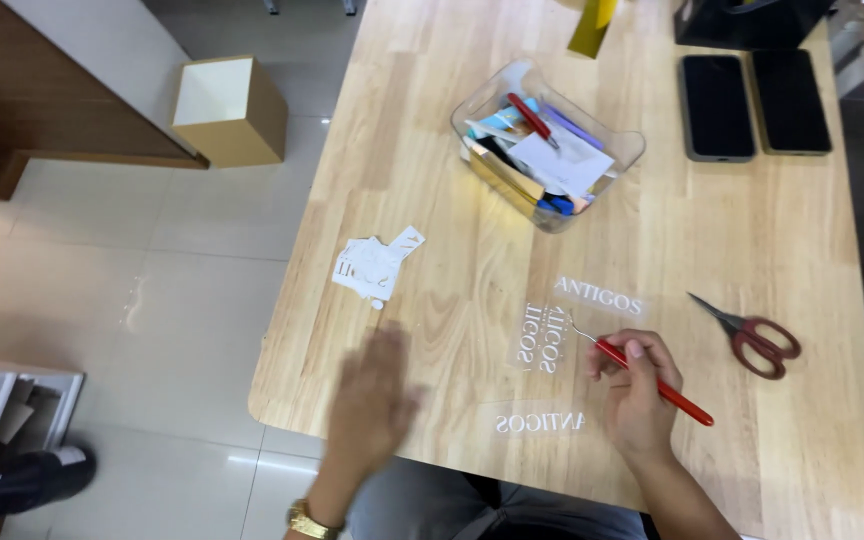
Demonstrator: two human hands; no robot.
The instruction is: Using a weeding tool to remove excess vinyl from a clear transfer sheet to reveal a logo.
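Red-handled weeding hook with a thin metal tip (652,380) sits in the right hand (637,395), grip closed around the handle pen-style, thumb on top. The tip touches the near-right edge of a clear film sheet carrying white cut-out lettering, turned sideways (540,337); this sheet is the landmark below. Left hand (372,400) is blurred, flat and open, holding nothing, over the pale wooden counter (752,260) to the left of the landmark sheet and nearer the counter's front edge.

Second lettered film (599,297) lies just beyond the landmark, a third (540,421) just in front of it. White paper scraps (372,267) lie to its far left. Clear plastic bin of mixed papers and pens (547,145) stands well beyond it. Red-handled scissors (757,335) lie to its right, past the right hand; two dark phones (752,100) lie far beyond those.

Judgement: weeding step in hand, excess film being picked from around the letters. Next pick calls for the free hand pinning the sheet flat and a shallow hook angle, so letters do not lift.
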